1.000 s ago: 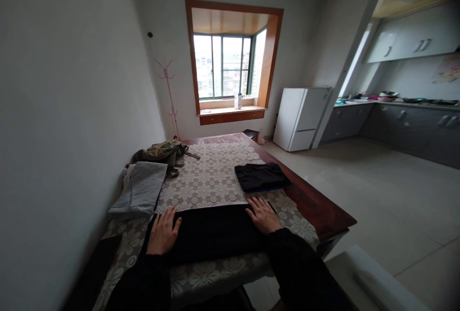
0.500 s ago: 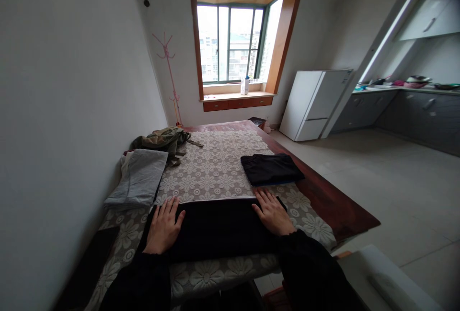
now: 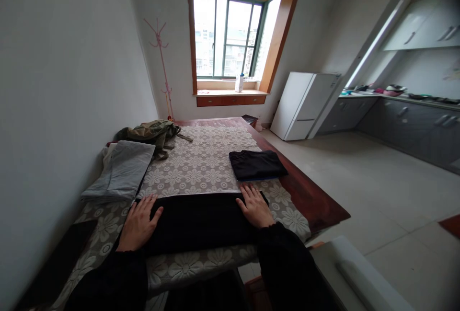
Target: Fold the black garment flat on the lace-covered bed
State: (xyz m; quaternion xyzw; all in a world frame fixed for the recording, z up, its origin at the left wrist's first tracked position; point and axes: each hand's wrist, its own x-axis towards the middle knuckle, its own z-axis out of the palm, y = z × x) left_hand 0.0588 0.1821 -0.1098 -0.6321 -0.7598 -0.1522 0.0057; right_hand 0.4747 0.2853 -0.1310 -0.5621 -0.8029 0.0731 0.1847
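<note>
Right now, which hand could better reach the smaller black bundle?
Probably the right hand: its fingertips lie just short of the smaller black bundle, while the left hand rests at the other end of the black cloth.

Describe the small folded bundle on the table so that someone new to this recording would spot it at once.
Find the wooden table with the flowered cover. On its right side, just beyond the fingers of the right hand, lies the black bundle. Unlike the long black cloth under the left hand and right hand, it is shorter, with blue along its near edge.
</note>
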